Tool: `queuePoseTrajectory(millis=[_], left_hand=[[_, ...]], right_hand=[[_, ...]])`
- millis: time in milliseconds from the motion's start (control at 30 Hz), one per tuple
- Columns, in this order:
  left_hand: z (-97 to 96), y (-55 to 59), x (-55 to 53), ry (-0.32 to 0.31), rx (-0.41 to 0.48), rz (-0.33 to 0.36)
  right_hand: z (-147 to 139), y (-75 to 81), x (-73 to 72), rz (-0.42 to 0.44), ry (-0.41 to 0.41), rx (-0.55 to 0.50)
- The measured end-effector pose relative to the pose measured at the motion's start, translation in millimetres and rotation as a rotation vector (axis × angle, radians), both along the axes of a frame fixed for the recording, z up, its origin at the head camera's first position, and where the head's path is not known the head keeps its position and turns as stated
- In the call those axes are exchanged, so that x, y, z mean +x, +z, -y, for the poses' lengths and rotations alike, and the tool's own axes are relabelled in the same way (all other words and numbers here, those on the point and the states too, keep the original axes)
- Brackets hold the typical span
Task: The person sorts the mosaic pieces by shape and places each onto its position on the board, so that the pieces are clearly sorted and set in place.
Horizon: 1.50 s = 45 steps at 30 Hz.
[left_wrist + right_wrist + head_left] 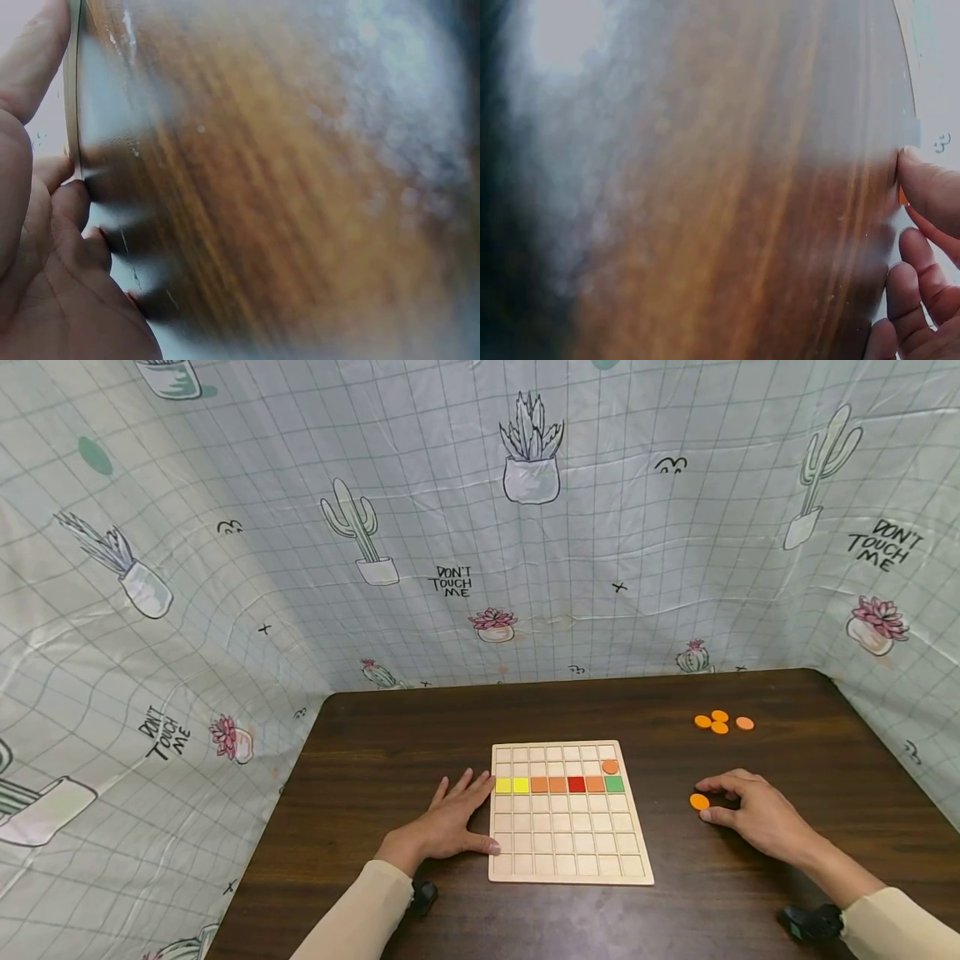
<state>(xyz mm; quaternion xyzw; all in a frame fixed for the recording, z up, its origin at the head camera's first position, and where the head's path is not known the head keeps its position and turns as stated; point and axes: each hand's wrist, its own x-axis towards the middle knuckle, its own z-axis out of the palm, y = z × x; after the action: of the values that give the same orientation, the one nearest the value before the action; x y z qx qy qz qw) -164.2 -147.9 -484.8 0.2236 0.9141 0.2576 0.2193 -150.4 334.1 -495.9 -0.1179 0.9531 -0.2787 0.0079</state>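
A pale wooden grid board [570, 842] lies on the table. One row of it holds coloured square tiles [576, 785]: yellow, orange, red and green. Just above the green one sits an orange disc [611, 767]. My left hand [450, 822] rests spread at the board's left side, with thumb and fingertips at its edge. To the right of the board, my right hand [761, 814] pinches a yellow-orange disc [699, 802] between thumb and index finger, low over the table. In the right wrist view an orange sliver of the disc [902, 196] shows between those fingers.
Several orange discs [719, 717] lie on the dark wooden table [405, 727] beyond my right hand. A patterned curtain [420, 468] with cactus drawings hangs behind the table and along both sides.
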Motion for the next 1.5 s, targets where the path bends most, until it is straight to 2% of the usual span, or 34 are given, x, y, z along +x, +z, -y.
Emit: queuePoseTrajectory(millis=[667,1100,1500], left_hand=[[0.0,0.7,0.1,0.006,0.006,0.004],[-0.9,0.7,0.5,0.016,0.012,0.007],[-0.1,0.7,1.6,0.017,0.019,0.001]], right_hand=[[4.1,0.2,-2.5,-0.004,-0.022,0.016],[2.8,5.1,-1.9,0.012,-0.068,-0.018],[3.5,4.5,-1.4,-0.012,-0.082,-0.041]])
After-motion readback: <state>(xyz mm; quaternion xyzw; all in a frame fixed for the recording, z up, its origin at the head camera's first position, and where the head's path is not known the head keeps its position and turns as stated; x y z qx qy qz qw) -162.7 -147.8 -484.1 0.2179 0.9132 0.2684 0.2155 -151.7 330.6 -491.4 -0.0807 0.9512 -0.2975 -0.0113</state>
